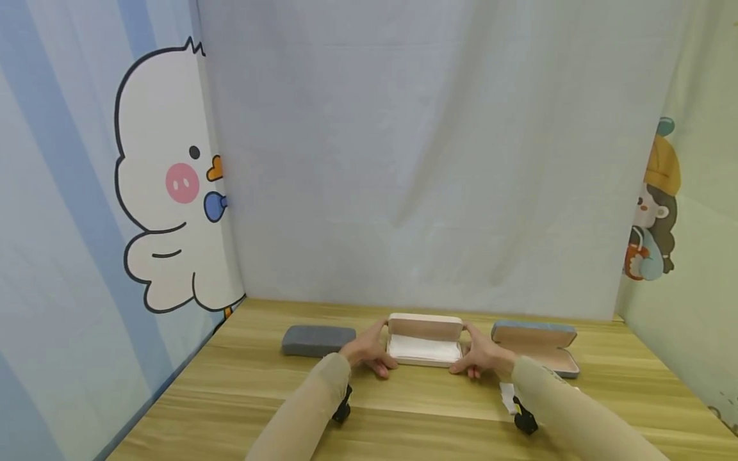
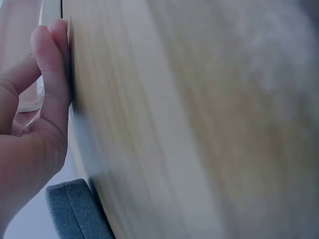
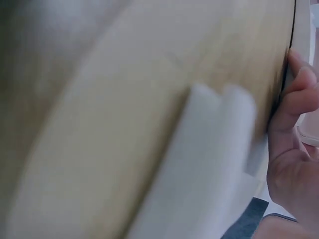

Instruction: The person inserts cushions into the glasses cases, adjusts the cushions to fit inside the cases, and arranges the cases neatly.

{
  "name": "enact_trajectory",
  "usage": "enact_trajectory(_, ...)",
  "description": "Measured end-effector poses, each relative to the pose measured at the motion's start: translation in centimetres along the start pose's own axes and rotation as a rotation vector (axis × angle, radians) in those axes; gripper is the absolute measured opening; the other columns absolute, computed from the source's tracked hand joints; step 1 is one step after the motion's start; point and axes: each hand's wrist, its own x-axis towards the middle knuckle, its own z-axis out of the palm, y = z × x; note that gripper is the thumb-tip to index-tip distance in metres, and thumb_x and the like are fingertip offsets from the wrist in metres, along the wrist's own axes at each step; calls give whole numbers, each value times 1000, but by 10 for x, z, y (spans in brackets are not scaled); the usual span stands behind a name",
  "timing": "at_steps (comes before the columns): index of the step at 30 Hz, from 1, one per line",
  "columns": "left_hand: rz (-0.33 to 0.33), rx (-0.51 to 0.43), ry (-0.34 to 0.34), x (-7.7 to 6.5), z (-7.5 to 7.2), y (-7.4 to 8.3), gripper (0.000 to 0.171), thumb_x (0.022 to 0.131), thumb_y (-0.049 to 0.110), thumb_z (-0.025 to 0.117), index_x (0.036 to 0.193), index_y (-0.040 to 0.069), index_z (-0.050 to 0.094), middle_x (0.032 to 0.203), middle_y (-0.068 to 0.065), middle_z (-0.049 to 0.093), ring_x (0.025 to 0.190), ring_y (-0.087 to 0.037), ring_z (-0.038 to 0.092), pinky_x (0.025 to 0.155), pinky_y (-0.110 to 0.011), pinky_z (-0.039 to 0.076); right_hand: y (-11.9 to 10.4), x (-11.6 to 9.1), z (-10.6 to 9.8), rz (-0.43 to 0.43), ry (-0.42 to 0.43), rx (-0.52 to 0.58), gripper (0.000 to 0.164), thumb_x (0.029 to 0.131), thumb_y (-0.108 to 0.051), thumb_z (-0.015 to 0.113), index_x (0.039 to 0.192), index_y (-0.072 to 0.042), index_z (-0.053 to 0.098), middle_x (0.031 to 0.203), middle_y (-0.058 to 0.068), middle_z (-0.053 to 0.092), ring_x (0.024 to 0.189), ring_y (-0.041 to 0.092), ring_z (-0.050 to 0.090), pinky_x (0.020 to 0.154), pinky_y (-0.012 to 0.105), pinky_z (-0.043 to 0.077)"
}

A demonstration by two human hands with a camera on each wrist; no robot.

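Note:
A white glasses case (image 1: pixel 425 362) stands with its lid up in the middle of the table, and a folded white cloth (image 1: pixel 423 347) lies inside it. My left hand (image 1: pixel 371 349) holds the case's left end, one finger up by the lid and others low at the front corner. At the opposite end my right hand (image 1: pixel 481 352) holds it in the same way. In the left wrist view, the fingertips (image 2: pixel 47 42) are right at the case's edge. The right wrist view shows the fingers (image 3: pixel 299 94) bent beside the case, whose interior is pinkish.
Left of the hands lies a closed dark grey glasses case (image 1: pixel 317 340). To the right, a blue-grey glasses case (image 1: pixel 533 334) stands open, partly behind my right wrist. White folded material (image 1: pixel 508 397) lies under the right forearm. A pale curtain (image 1: pixel 426 160) hangs behind the table.

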Motion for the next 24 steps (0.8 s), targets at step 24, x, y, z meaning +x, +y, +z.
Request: enact_trajectory(24,69,162,100,-4,14,7,107,59,-6,79,139,18,13,53,-20,57,32,-17,51,35,-34,48,-1,-3,6,29,95,-2,102,64,-10,80,138,-17,11,61,4,46,38,11,47,34,22,40)
